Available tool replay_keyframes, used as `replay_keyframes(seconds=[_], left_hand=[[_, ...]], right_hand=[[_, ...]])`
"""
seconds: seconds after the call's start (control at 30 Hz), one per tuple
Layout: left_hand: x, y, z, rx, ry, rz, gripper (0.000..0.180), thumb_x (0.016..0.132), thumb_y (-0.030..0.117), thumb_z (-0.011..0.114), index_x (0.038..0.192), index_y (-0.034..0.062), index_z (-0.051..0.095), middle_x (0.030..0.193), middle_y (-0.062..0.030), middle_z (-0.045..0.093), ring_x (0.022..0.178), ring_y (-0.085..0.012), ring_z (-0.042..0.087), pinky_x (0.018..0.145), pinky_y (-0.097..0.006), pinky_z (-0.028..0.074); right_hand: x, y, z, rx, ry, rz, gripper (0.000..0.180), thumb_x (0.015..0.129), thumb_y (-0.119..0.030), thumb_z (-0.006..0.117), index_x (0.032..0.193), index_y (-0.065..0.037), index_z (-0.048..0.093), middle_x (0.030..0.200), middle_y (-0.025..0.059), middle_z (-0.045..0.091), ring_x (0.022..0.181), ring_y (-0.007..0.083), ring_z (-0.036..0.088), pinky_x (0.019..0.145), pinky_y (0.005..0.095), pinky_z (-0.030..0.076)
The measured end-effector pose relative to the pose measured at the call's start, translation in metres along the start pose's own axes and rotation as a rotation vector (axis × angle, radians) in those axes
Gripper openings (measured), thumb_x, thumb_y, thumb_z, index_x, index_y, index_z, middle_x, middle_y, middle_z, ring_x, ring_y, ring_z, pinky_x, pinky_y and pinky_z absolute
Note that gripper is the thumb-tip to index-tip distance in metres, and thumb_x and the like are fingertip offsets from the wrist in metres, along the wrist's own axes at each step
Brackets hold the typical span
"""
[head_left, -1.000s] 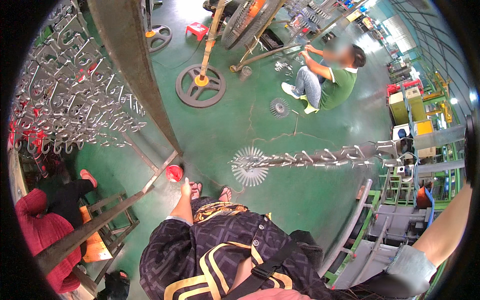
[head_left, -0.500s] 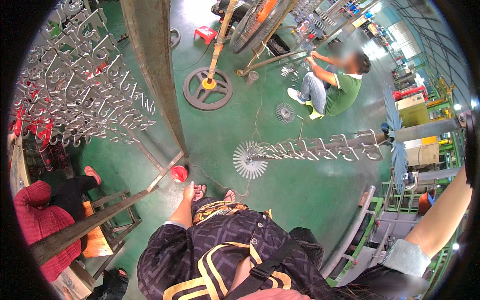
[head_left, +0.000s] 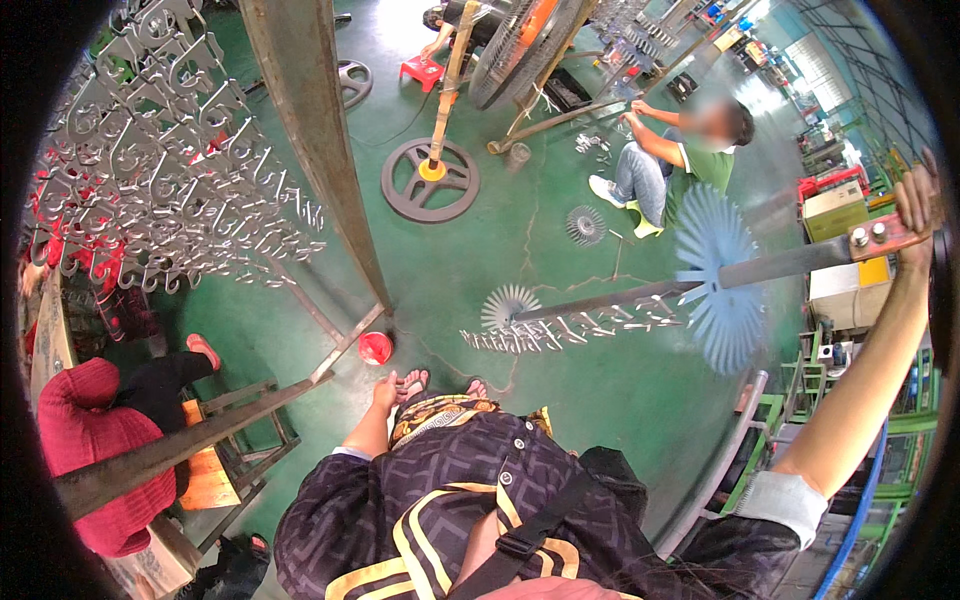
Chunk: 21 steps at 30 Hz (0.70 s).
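At the right edge, my right hand (head_left: 912, 205) is raised with its fingers closed over the reddish bolted block (head_left: 885, 236) at the end of a long dark pole (head_left: 770, 265). A blue-grey disc of radiating blades (head_left: 718, 278) sits on this pole. Farther down, a row of silver bent metal hooks (head_left: 570, 328) runs beside the pole, toward a silver bladed disc (head_left: 510, 305) near the floor. How the hooks hang is too small to tell. My left hand (head_left: 385, 390) is low by my lap, its fingers loosely apart, with nothing visible in it.
Silver hook-shaped parts (head_left: 170, 160) hang densely at left, behind a slanting metal post (head_left: 320, 130). A red bucket (head_left: 375, 348) stands near my feet. A black spoked wheel base (head_left: 430, 180) is ahead. One person (head_left: 690, 165) sits at right; another in red (head_left: 110, 450) sits at left.
My right hand has come into view on the pole's end. The bladed blue-grey disc appears farther left and closer, and the hook row lower and more to the left. My view has shifted slightly.
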<state>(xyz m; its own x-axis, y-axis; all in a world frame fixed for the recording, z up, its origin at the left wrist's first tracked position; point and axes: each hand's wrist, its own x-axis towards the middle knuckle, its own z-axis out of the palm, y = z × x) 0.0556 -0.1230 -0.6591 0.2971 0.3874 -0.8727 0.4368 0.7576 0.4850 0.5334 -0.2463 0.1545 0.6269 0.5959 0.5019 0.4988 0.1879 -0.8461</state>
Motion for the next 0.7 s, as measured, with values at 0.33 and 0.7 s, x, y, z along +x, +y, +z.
replay_keyframes(seconds=[0.33,0.7], left_hand=[[-0.024,0.017,-0.036,0.063,0.114,0.034,0.050,0.092,0.045,0.035,0.105,0.0025,0.058,0.081,-0.0150,0.064,0.051,-0.0171,0.055,0.042,-0.026,0.036],[-0.033,0.022,-0.036,0.133,0.116,0.094,0.048,0.092,0.043,0.038,0.101,0.0016,0.060,0.079,-0.0157,0.065,0.048,-0.0174,0.055,0.040,-0.027,0.037]], right_hand=[[-0.107,0.111,0.082,0.351,0.047,0.021,0.067,0.086,-0.062,0.037,0.105,0.002,0.046,0.049,-0.0027,0.029,0.037,0.0071,0.025,0.037,0.0216,0.022],[-0.173,0.211,0.086,0.457,0.123,0.065,0.054,0.091,-0.052,0.037,0.096,0.000,0.046,0.048,-0.0033,0.029,0.037,0.0060,0.029,0.035,0.0203,0.024]])
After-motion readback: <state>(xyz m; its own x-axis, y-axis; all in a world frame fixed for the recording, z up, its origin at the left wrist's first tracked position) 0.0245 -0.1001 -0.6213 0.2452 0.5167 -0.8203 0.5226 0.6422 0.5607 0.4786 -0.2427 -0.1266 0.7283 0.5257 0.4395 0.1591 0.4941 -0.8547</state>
